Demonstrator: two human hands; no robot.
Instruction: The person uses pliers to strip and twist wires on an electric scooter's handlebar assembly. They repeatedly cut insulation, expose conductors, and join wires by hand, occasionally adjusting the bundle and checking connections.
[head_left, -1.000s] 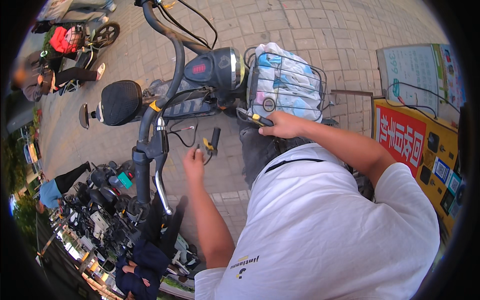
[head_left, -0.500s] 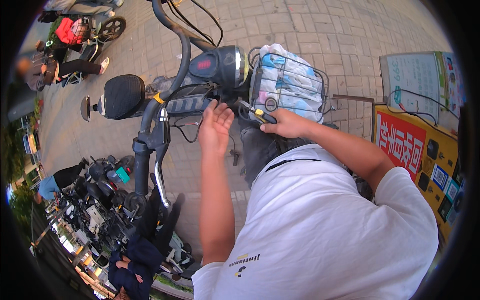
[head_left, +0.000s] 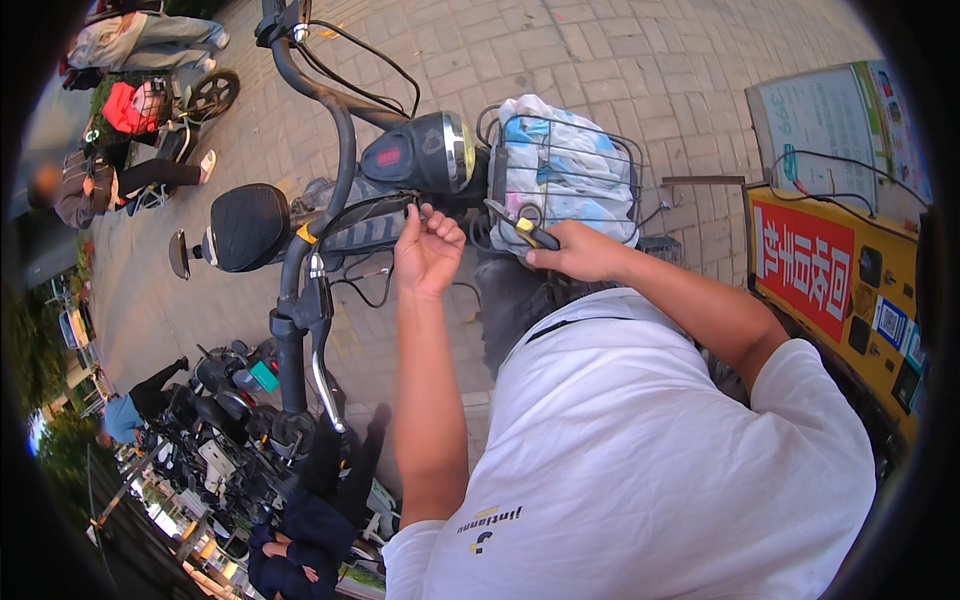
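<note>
My left hand (head_left: 430,250) is closed, its fingertips pinched together at the thin black cables (head_left: 375,203) below the headlight of an electric bike. What sits between the fingertips is too small to make out. My right hand (head_left: 582,252) grips a pair of pliers (head_left: 530,232) with black and yellow handles. Their metal jaws point left toward the headlight (head_left: 455,152), in front of the wire basket (head_left: 640,180). A white and blue plastic covering (head_left: 565,150) fills that basket. The handlebar (head_left: 343,150) curves past my left hand, with a brake lever (head_left: 325,385) at its near end.
The bike's black saddle (head_left: 248,228) lies to the left. On the right stands a yellow stall box (head_left: 770,200) with a red sign. Parked scooters (head_left: 215,420) crowd the lower left, beside a person in dark clothes (head_left: 300,540). More people (head_left: 145,45) are at the upper left.
My left hand's fingers have gone from spread to pinched at the cables. My right hand still holds the pliers in nearly the same place. The whole view has shifted slightly.
</note>
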